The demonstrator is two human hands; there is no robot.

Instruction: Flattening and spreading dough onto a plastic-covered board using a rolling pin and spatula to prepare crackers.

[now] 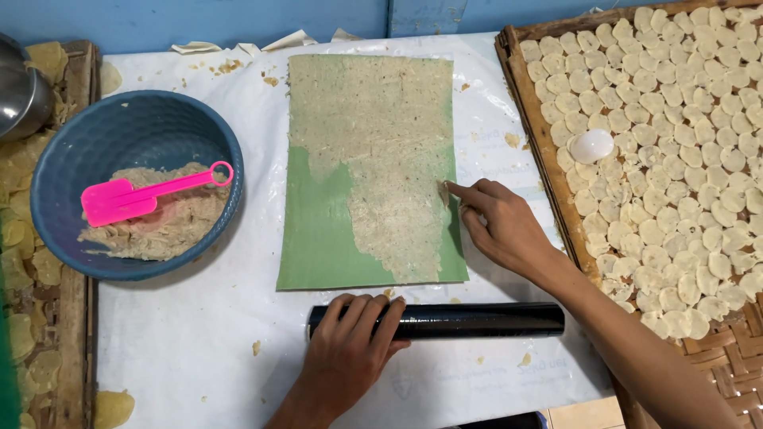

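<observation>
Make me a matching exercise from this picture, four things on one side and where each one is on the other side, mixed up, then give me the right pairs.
Things:
1. pink spatula
2. black roller
3. white egg-shaped object
4. green sheet

Places:
A. on the woven tray among the pale round pieces
B. flat in the middle of the table, partly covered with a thin layer of dough
C. in the blue bowl, resting on the dough
D. lying across the near side of the table under the left hand

Pairs: 1-C, 2-D, 3-A, 4-B
</observation>
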